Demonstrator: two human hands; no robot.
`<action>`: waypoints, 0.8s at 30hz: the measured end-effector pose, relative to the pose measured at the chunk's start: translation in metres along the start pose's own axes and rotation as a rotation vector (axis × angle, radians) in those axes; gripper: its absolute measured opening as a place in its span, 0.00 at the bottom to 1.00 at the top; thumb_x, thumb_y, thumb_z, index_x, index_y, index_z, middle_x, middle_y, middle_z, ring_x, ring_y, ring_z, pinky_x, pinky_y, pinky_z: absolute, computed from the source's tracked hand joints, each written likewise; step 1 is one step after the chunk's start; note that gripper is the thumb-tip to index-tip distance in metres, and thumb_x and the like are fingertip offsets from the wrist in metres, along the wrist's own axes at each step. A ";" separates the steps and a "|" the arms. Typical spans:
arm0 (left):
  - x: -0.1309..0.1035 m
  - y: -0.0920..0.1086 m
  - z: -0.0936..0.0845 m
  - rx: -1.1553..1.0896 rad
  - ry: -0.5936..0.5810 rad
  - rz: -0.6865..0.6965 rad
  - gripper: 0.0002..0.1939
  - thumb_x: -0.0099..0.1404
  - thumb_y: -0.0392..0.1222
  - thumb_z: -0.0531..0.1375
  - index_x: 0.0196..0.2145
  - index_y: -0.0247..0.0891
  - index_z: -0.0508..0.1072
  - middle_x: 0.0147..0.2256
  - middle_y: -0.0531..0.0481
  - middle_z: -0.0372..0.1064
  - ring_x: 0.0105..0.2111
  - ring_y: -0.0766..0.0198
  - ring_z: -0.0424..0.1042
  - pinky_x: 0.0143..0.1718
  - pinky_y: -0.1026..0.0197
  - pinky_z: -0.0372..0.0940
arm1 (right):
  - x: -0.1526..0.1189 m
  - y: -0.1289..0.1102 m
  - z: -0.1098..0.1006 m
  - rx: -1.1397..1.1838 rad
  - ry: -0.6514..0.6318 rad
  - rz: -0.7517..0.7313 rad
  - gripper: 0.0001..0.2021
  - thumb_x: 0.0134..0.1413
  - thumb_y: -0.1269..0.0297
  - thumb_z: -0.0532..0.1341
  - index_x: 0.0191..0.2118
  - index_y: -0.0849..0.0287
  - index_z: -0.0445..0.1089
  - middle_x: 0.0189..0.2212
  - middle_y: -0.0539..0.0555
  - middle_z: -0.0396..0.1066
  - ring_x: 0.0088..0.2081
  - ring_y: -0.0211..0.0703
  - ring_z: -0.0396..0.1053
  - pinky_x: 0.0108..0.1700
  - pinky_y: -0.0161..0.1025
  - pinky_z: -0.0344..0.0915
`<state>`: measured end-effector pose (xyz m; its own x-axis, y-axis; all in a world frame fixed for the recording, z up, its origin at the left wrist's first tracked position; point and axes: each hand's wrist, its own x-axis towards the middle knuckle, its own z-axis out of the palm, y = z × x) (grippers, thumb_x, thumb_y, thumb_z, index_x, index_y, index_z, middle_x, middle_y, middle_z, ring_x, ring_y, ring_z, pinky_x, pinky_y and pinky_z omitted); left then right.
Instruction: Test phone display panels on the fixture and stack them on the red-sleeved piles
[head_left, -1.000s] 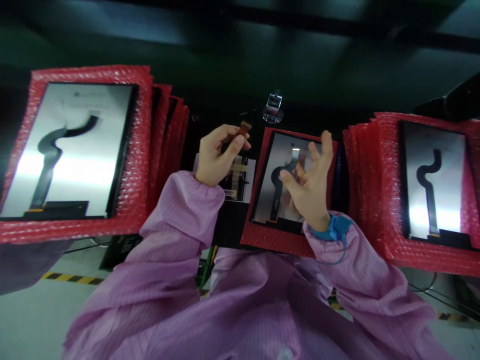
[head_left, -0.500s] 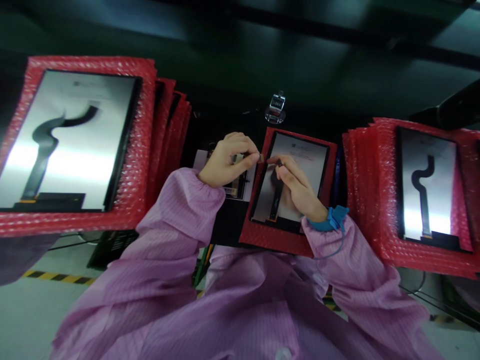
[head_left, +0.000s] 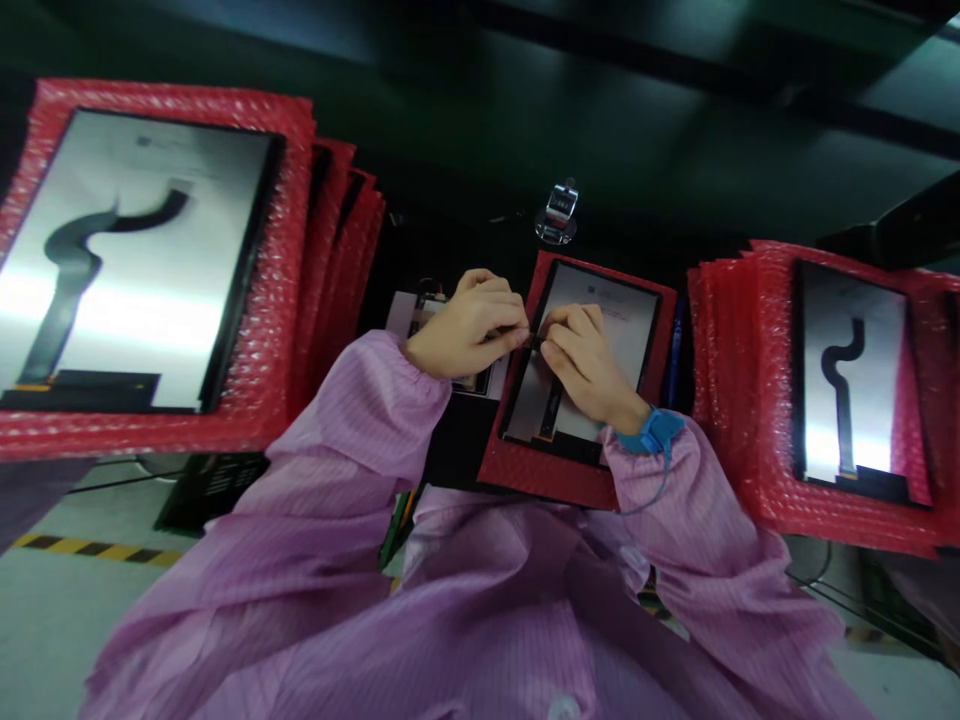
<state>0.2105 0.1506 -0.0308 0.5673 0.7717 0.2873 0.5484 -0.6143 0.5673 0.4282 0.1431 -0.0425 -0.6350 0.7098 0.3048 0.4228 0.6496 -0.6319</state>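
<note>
A display panel (head_left: 592,420) lies on a red bubble sheet (head_left: 534,475) in the middle. Over its left edge my two hands meet fingertip to fingertip. My right hand (head_left: 589,360), with a blue wrist strap (head_left: 651,430), pinches the end of the panel's black flex cable (head_left: 551,408). My left hand (head_left: 480,325) is pinched on a small connector piece, mostly hidden by the fingers. Under and behind my left hand sits a circuit board (head_left: 429,310) on a white base.
Stacked red bubble sheets with panels stand at left (head_left: 172,432) and right (head_left: 772,390). A metal tally counter (head_left: 559,210) stands behind the middle panel. A blue object (head_left: 675,350) lies along that panel's right side. A dark arm-like object reaches in at far right.
My hands have come together, closing the gap between the connector piece and the cable end. My right fingers have shifted slightly left and down. The view has shifted slightly.
</note>
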 end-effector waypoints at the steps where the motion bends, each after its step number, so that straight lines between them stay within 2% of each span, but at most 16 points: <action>1: 0.000 0.000 0.000 -0.003 0.001 0.000 0.14 0.69 0.43 0.52 0.28 0.39 0.70 0.29 0.51 0.71 0.37 0.58 0.69 0.53 0.47 0.56 | 0.000 0.000 0.000 -0.007 -0.005 0.004 0.15 0.73 0.59 0.46 0.33 0.55 0.61 0.41 0.57 0.66 0.46 0.49 0.59 0.54 0.51 0.57; 13: 0.000 -0.001 0.000 -0.030 -0.018 0.010 0.14 0.70 0.43 0.52 0.28 0.39 0.71 0.29 0.51 0.71 0.37 0.58 0.68 0.52 0.47 0.55 | 0.000 -0.001 0.000 -0.040 -0.056 0.039 0.15 0.72 0.60 0.46 0.34 0.55 0.63 0.43 0.58 0.66 0.48 0.50 0.59 0.55 0.53 0.57; 24: -0.001 0.000 0.003 0.009 0.031 0.015 0.13 0.69 0.43 0.54 0.28 0.39 0.72 0.28 0.52 0.71 0.36 0.58 0.69 0.53 0.45 0.54 | -0.001 -0.002 0.001 -0.026 -0.063 0.073 0.15 0.73 0.59 0.46 0.35 0.55 0.63 0.44 0.58 0.66 0.49 0.51 0.59 0.56 0.53 0.57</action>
<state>0.2120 0.1497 -0.0337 0.5563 0.7672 0.3193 0.5458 -0.6271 0.5557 0.4274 0.1405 -0.0428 -0.6406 0.7379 0.2127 0.4859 0.6039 -0.6318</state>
